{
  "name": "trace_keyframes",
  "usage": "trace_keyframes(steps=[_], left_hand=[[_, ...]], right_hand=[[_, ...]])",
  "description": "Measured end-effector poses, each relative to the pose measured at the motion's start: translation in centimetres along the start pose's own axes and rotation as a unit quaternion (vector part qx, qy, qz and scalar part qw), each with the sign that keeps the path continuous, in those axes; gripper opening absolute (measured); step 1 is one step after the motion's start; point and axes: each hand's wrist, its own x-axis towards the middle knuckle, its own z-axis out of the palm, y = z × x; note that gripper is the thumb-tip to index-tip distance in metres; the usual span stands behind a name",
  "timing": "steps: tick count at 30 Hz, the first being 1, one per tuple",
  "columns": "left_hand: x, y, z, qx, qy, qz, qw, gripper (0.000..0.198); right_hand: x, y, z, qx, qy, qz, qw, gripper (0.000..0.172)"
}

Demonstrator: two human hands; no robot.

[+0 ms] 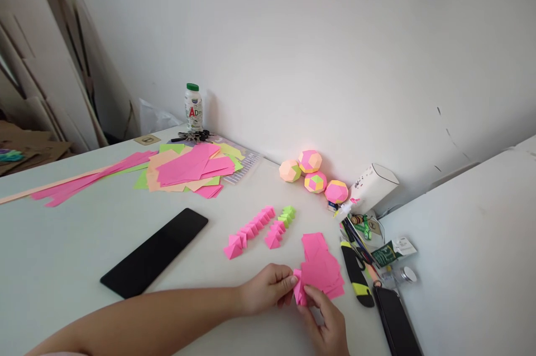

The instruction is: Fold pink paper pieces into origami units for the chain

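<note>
My left hand [268,288] and my right hand [327,322] meet near the table's front edge, both pinching a small folded pink paper piece [298,289]. Just beyond it lies a stack of pink paper squares [320,267]. Behind that stand rows of folded pink units [249,230] and a few green units [288,214]. Several finished paper balls [310,162] in pink, yellow and peach sit by the wall.
A black flat phone-like slab [154,253] lies left of my hands. Loose coloured sheets [188,169] and pink strips [84,180] cover the far left. A small bottle [193,106], keys, a white box [374,186], pens and a highlighter [355,275] crowd the right.
</note>
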Motion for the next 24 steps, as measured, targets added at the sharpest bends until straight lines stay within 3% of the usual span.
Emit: trace_keyframes(steps=[14,24], left_hand=[[-0.35,0.42,0.00,0.033,0.010,-0.036,0.999,0.046],[-0.37,0.67,0.03,0.031,0.010,-0.036,0.999,0.046]], right_hand=[[-0.04,-0.88,-0.35,0.069,-0.013,0.105,0.992,0.017],[0.07,-0.81,-0.44,0.093,-0.036,0.071,0.993,0.015]])
